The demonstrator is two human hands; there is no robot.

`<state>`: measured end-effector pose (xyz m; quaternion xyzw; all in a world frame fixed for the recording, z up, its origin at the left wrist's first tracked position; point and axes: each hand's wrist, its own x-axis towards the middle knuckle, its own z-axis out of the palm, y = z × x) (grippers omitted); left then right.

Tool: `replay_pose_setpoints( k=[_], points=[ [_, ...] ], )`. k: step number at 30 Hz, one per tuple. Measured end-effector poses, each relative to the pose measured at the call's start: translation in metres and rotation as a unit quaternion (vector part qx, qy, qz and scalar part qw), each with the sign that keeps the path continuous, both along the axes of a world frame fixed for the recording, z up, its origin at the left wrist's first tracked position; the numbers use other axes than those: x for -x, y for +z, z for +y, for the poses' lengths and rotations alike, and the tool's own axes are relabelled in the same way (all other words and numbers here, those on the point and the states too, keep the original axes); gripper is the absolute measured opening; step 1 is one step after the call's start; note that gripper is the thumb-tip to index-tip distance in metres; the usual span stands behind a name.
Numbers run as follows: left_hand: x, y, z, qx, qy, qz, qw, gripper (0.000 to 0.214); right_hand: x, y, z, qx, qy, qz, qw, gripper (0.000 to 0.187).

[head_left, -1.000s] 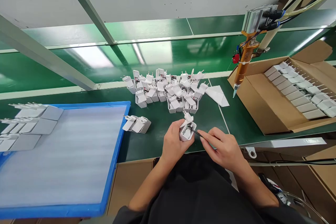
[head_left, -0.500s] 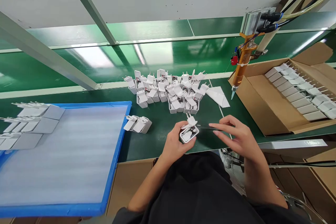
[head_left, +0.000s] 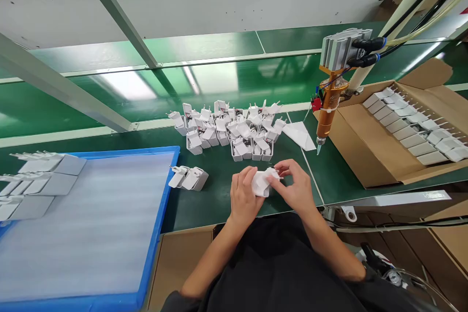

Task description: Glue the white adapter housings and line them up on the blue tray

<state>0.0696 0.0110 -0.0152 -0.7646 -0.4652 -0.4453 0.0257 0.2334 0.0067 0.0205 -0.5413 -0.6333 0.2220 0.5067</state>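
Near the table's front edge, a white power adapter (head_left: pixel 260 184) sits between my two hands, its lid with plug pins lying over the housing. My left hand (head_left: pixel 244 196) is closed around the housing from the left. From the right, the fingers of my right hand (head_left: pixel 294 187) pinch the lid at the pin end. To the left stand a couple of other white adapters (head_left: pixel 189 178), lids tilted. A cluster of white adapter housings with loose lids (head_left: pixel 234 131) spreads behind my hands. Whether the dark thin tool is still in my right hand is hidden.
On the left, a blue-rimmed tray (head_left: pixel 171 195) carries rows of adapters (head_left: pixel 47 173). An orange dispenser (head_left: pixel 327 107) hangs tip-down at right, beside white paper (head_left: pixel 300 135). Far right stands an open cardboard box (head_left: pixel 369 151) containing adapters.
My right hand has moved left onto the adapter. The lid, raised before, now lies over the housing. The thin dark tool no longer shows between my right fingers.
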Motion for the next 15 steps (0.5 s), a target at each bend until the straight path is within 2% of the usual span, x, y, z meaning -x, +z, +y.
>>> replay_pose_setpoints(
  k=[5, 10, 15],
  points=[
    [0.0007, 0.0053, -0.0007, 0.009, -0.006, -0.036, 0.999, 0.053, 0.0128, -0.002, 0.0028, -0.047, 0.049, 0.048, 0.997, 0.011],
    [0.0021, 0.0093, -0.004, 0.053, -0.015, -0.037, 0.998, 0.038, 0.0099, -0.0029, -0.001, -0.119, 0.083, -0.015, 0.989, 0.01],
    [0.0003, 0.0089, -0.006, 0.067, 0.0, -0.045, 0.997, 0.033, 0.0104, -0.0033, -0.0012, -0.113, 0.084, -0.041, 0.989, 0.009]
  ],
)
